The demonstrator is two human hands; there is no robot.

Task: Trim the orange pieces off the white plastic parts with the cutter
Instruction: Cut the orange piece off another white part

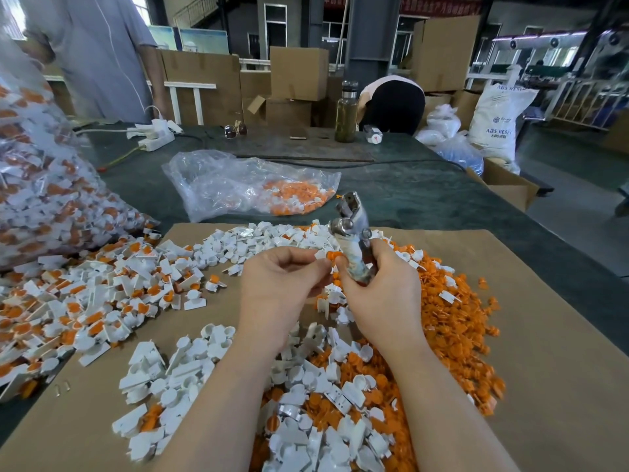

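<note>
My right hand (377,294) grips the wrapped handle of a metal cutter (352,229), whose head points up and away. My left hand (282,287) pinches a small white and orange plastic part (328,256) right beside the cutter handle. On the cardboard sheet (551,352) lie heaps of parts: white ones with orange pieces attached (88,301) at the left, plain white ones (180,366) near my left forearm, and loose orange pieces (449,321) at the right.
A large clear bag of untrimmed parts (37,185) bulges at the left. A smaller clear bag with orange pieces (252,185) lies beyond the cardboard. Farther back are a power strip (153,134), sunglasses (235,130), a bottle (346,112) and two people.
</note>
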